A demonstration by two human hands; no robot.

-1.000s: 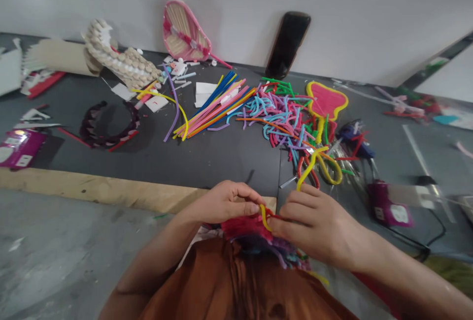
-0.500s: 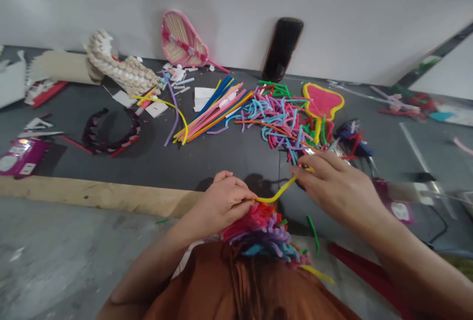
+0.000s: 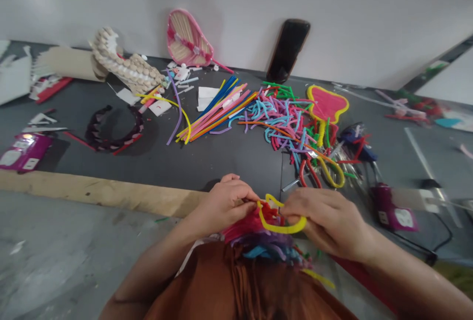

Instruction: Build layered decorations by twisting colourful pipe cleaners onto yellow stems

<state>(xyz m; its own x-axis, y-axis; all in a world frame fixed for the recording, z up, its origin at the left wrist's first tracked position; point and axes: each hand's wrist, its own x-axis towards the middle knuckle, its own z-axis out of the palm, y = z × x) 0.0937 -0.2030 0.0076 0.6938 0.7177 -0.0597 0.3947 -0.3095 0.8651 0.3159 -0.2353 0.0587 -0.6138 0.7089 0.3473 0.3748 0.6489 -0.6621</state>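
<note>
A yellow pipe cleaner (image 3: 281, 229) is bent into a loop between my hands. My left hand (image 3: 229, 199) is closed, pinching one end of it at the top of a colourful pipe cleaner bundle (image 3: 271, 248). The bundle has pink, red, purple and blue pieces and rests against my lap; my forearms and hand hide part of it. My right hand (image 3: 330, 219) is closed on the other part of the yellow pipe cleaner, with its fingertips partly hidden. Just beyond my right hand, a yellow loop (image 3: 334, 175) and a red loop (image 3: 305, 175) lie on the table.
A heap of cut pipe cleaners (image 3: 275, 113) and a fan of long ones (image 3: 218, 113) lie mid-table. Behind them a phone (image 3: 288, 50) leans on the wall. A dark headband (image 3: 114, 133) lies left. Purple glue guns (image 3: 27, 151) sit at both sides.
My right hand has come down and inward, bending the yellow pipe cleaner from a loose stretched curve into a loop. My left hand has barely moved. The loops behind my right hand are uncovered.
</note>
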